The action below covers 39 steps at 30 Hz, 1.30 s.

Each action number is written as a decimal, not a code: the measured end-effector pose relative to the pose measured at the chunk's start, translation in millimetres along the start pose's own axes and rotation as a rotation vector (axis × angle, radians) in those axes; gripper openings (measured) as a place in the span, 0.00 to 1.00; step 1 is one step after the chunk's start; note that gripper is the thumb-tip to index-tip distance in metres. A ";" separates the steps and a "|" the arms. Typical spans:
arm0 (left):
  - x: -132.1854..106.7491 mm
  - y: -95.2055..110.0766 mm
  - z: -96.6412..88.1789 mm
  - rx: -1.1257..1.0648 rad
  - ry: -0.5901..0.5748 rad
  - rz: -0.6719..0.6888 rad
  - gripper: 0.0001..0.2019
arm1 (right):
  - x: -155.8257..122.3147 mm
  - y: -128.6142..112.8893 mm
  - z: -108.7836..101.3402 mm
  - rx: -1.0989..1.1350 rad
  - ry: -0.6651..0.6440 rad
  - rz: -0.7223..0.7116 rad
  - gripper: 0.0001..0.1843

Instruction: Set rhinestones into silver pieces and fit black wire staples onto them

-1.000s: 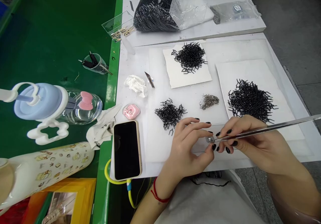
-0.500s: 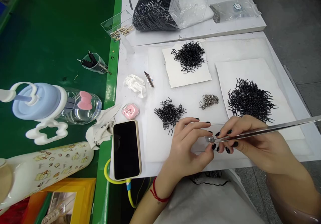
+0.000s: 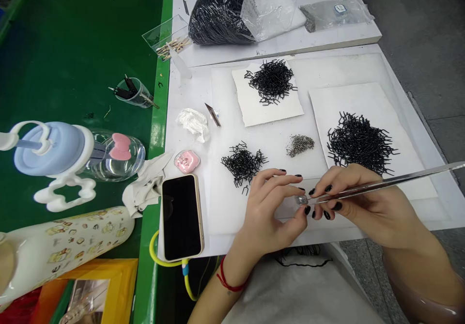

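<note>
Between the thumb and forefinger of my left hand (image 3: 274, 208) is a small shiny silver-grey piece (image 3: 301, 199), too small to name. My right hand (image 3: 363, 200) is closed round metal tweezers (image 3: 378, 188), whose tips point left and meet the small piece. Both hands are held above the near edge of the white mat. Just beyond my left fingers lies a small heap of black bent pieces (image 3: 244, 164). Past my right hand, a larger heap of the same black pieces (image 3: 361, 142) rests on white foam. A little pile of tiny metallic parts (image 3: 300, 145) is in front of both hands.
Left of the mat lie a phone (image 3: 182, 217), a pink case (image 3: 186, 161), crumpled tissue (image 3: 193, 124) and a blade (image 3: 212, 115). Bottles (image 3: 119, 154) stand farther left on green. Another black heap (image 3: 273, 81) and a plastic bag of black pieces (image 3: 221, 11) are at the back.
The whole view has shifted slightly left. Both hands keep almost the same pose, with the tweezer tips still at the small silver-grey piece.
</note>
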State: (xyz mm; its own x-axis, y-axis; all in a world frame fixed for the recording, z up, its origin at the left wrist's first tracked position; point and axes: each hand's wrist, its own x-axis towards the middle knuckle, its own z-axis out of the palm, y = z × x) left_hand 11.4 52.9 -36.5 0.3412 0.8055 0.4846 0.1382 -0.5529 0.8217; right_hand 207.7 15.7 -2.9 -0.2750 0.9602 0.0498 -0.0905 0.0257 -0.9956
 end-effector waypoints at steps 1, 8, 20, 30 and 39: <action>-0.3 -0.3 0.1 0.002 0.001 0.002 0.10 | 0.1 -0.1 0.1 0.003 0.002 -0.002 0.09; 0.0 -0.9 0.3 0.010 0.000 0.005 0.10 | 1.7 0.0 0.5 0.005 0.012 0.003 0.09; 1.5 0.7 -0.3 0.010 -0.001 0.001 0.10 | 5.0 -4.6 1.6 0.024 0.022 0.035 0.10; 1.2 0.8 -0.5 0.016 -0.010 -0.002 0.10 | 4.3 -4.4 0.8 0.027 0.025 0.045 0.08; 1.0 0.8 -1.0 0.023 -0.018 -0.008 0.10 | 3.8 -3.6 3.1 0.006 0.086 0.023 0.04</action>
State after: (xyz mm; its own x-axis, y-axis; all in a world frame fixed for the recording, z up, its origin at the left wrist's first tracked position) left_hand 10.9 53.5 -35.0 0.3562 0.8061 0.4725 0.1621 -0.5513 0.8184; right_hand 204.0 18.4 1.1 -0.1936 0.9809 0.0196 -0.0914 0.0019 -0.9958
